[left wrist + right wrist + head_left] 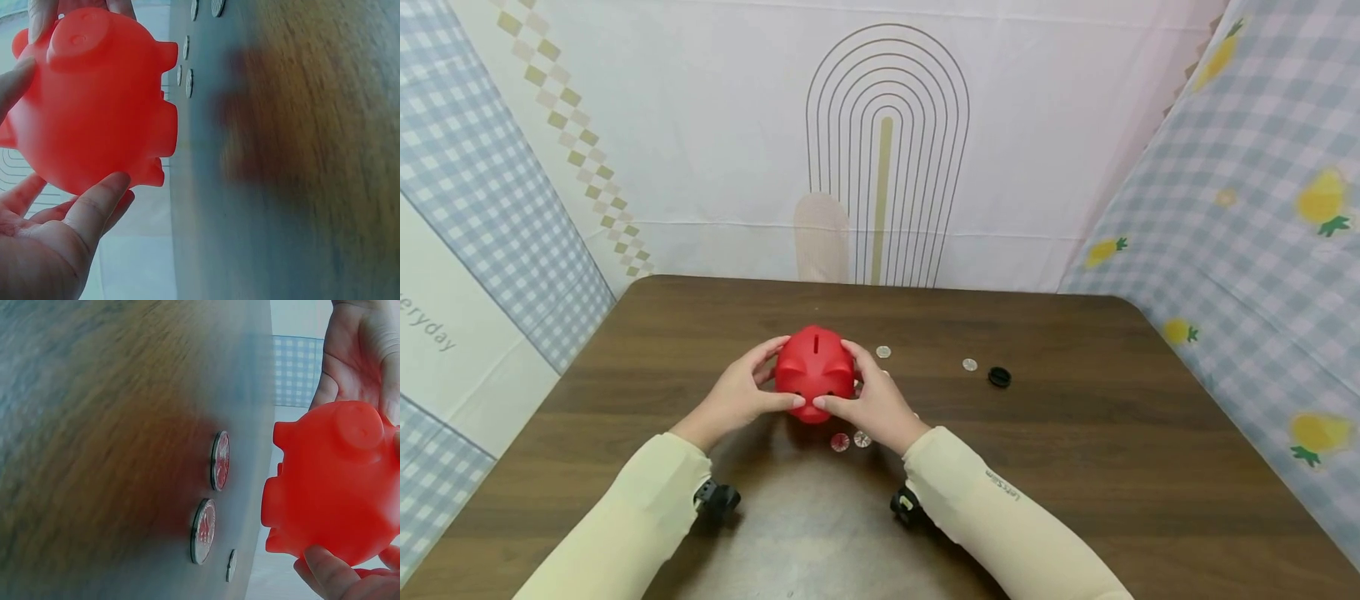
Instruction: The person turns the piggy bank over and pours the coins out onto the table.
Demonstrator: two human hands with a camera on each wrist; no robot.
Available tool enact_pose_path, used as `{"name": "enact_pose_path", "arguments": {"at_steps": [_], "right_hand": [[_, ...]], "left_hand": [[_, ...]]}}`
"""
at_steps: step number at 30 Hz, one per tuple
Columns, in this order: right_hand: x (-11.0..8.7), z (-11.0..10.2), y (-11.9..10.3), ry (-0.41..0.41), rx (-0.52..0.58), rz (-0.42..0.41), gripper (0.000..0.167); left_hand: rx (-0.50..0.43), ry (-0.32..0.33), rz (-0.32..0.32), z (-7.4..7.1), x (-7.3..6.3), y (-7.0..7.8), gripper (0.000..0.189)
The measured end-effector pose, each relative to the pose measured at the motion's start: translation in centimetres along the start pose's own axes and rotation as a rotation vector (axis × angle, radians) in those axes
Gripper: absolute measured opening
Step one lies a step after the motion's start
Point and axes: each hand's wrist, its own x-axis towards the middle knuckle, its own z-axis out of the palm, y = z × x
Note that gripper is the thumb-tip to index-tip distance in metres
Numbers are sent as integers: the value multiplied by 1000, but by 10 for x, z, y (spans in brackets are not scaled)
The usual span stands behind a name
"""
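A red piggy bank [815, 367] is held between both hands, its snout toward me and the coin slot on top. My left hand [733, 398] grips its left side, thumb near the snout. On the other side my right hand [883, 408] holds it the same way, the two thumbs close together. In the left wrist view, the feet of the piggy bank [103, 119] hang clear of the tabletop. Two coins, one [862, 439] beside another reddish-looking coin [840, 442], lie just in front of it, near the right hand.
Farther back on the brown wooden table [1075, 467] lie more coins, one [883, 352] behind the right hand and another [970, 365] further right. Next to that one sits a small round black cap [999, 377]. A patterned cloth [715, 125] hangs behind the table.
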Motion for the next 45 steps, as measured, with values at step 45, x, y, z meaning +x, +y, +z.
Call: {"name": "enact_pose_path", "arguments": {"at_steps": [45], "right_hand": [[23,12,0,5,-18,55,81]], "left_hand": [[21,-64,-71,-21,20,-15,88]]}}
